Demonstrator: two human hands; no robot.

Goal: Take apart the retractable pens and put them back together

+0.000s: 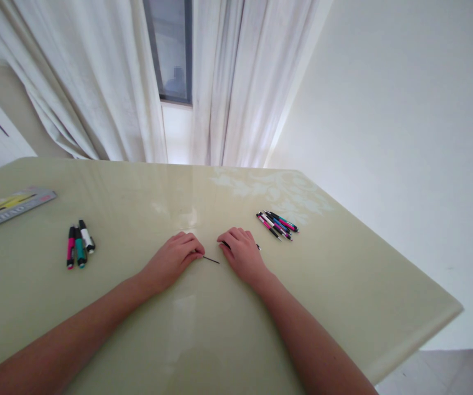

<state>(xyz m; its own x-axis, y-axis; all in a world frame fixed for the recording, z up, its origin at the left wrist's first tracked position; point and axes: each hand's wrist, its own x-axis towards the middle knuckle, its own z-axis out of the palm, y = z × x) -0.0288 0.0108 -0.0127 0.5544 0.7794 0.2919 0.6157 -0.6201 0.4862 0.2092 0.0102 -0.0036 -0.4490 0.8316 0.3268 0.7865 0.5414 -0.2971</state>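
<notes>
Over the middle of the table, my left hand (pixel 175 258) pinches a thin dark pen refill (pixel 211 260) whose far end points right, toward the other hand. My right hand (pixel 242 255) is closed around a pen barrel (pixel 258 247); only a dark bit at the fingertips and a light end past the knuckles show. The two hands are a short gap apart. Beyond the right hand lies a loose pile of pens (pixel 277 225) in pink, white, blue, purple and teal with black parts.
At the left, three pen pieces (pixel 80 245) in pink, teal and white with black lie side by side. Behind them is a grey and yellow printed package (pixel 14 208). The glossy pale table (pixel 322 285) ends in an edge at the right; curtains (pixel 104 82) hang behind.
</notes>
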